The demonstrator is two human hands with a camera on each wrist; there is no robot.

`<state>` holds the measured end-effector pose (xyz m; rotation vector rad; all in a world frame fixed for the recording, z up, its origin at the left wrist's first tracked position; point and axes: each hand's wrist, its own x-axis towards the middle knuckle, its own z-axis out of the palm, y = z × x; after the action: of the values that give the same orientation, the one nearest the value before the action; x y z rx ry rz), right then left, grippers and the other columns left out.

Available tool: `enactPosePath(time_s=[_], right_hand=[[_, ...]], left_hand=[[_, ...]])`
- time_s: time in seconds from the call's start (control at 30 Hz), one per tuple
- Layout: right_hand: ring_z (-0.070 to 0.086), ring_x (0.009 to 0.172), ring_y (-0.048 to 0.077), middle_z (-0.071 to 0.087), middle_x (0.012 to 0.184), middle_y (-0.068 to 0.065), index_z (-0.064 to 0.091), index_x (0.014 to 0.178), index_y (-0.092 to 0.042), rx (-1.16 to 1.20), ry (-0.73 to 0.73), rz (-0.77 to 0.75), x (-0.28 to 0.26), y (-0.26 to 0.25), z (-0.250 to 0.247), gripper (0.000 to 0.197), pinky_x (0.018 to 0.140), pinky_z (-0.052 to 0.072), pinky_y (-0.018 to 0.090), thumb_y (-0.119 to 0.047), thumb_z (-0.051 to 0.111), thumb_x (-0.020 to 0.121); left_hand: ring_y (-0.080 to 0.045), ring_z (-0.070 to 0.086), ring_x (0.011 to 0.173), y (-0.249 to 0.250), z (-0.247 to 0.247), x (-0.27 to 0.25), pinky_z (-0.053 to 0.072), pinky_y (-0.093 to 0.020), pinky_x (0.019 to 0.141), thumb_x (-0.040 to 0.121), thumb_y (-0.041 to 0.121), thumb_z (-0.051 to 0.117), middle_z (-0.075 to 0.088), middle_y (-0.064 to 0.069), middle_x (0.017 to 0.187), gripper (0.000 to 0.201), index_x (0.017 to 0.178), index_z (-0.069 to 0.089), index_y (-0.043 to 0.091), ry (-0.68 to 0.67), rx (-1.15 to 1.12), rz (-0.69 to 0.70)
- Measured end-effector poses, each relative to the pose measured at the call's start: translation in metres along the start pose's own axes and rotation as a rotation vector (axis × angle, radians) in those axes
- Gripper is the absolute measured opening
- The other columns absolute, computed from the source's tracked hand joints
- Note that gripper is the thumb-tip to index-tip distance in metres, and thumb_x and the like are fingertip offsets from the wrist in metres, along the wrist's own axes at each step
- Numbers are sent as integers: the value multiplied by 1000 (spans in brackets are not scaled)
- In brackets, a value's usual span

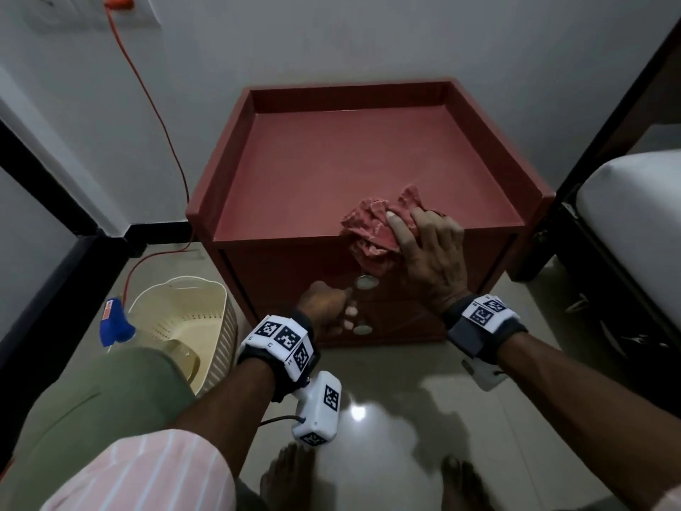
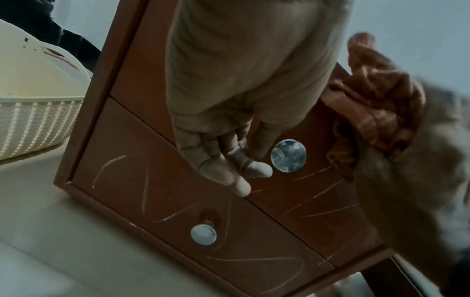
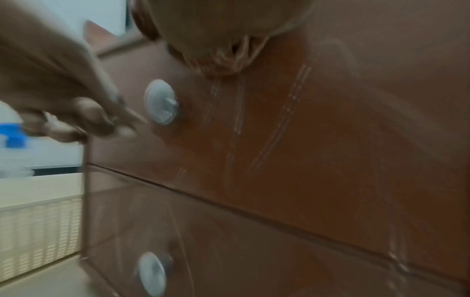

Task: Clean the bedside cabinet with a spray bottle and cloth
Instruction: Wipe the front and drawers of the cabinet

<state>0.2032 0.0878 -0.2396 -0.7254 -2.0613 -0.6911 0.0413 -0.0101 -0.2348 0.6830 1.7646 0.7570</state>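
Note:
The red-brown bedside cabinet [image 1: 331, 149] has a rimmed top and two drawers with silver knobs. My right hand [image 1: 431, 252] grips a crumpled red cloth [image 1: 368, 230] at the top's front edge, and the cloth hangs over the upper drawer front. In the left wrist view the cloth [image 2: 376, 104] is bunched in that blurred hand. My left hand [image 1: 328, 307] hovers empty by the upper knob [image 1: 365, 282], its fingers [image 2: 241, 184] loosely extended beside the knob [image 2: 288, 155]. The blue spray bottle [image 1: 114, 324] stands on the floor to the left, away from both hands.
A cream slatted basket [image 1: 191, 319] stands on the floor left of the cabinet. An orange cable [image 1: 154, 105] runs down the wall behind it. A bed with a white mattress [image 1: 634, 215] is close on the right. The lower knob [image 1: 363, 329] sits below my left hand.

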Motion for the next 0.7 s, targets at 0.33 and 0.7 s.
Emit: enactPosePath(time_s=[0.33, 0.7], right_hand=[[46, 125, 36, 44, 137, 18, 40, 144, -18, -13, 49, -60, -27, 23, 6, 49, 106, 40, 51, -29, 50, 97], [44, 130, 42, 42, 144, 26, 49, 142, -8, 172, -1, 82, -52, -34, 2, 63, 104, 41, 52, -19, 69, 83]], left_hand=[[-12, 57, 51, 10, 37, 1, 36, -19, 50, 98, 15, 44, 60, 1, 66, 27, 74, 55, 14, -158, 147, -159], [-19, 54, 46, 5, 26, 2, 40, -18, 38, 91, 6, 44, 59, -10, 69, 18, 85, 61, 6, 138, -261, -48]])
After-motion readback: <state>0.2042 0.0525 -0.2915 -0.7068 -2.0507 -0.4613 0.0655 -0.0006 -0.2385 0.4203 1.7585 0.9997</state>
